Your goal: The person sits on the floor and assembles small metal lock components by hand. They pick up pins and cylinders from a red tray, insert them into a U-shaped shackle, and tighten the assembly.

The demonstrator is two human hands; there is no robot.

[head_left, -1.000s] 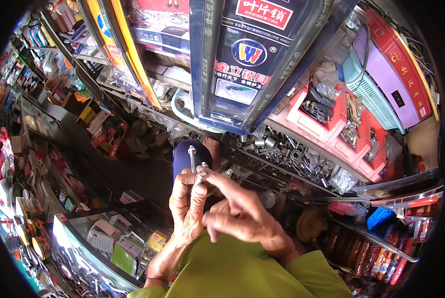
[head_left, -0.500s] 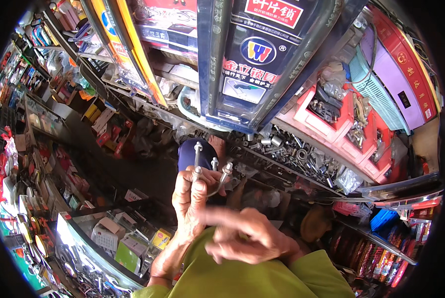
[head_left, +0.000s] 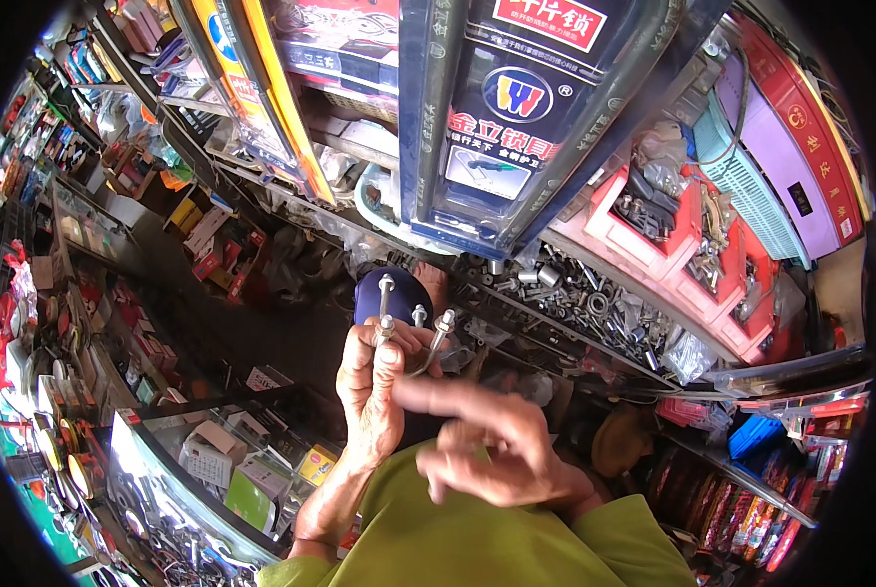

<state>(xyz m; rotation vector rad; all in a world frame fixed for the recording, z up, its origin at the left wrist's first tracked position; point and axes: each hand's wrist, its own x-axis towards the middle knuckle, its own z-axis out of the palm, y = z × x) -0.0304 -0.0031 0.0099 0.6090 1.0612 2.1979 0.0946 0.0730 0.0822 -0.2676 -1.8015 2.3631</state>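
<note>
Pinched between the thumb and fingers of my left hand are silvery U-bolts. Their threaded ends point up and away from me, and nuts sit on the ends. A curved bend shows beside the fingers; the rest is hidden in the grip. Just to the right, my right hand hovers in front of my green shirt, blurred by motion. Its index finger stretches left toward the base of my left thumb, the other fingers are apart and partly bent, and nothing shows in it.
Beyond my hands, a shelf holds loose metal nuts and sockets. Pink bins of hardware stand at right, beside a light blue basket. A tall dark blue display panel rises ahead. At lower left is a glass case.
My right hand has shifted slightly right, its fingers still moving. My left hand keeps its hold on the U-bolts, and the view has moved a little.
</note>
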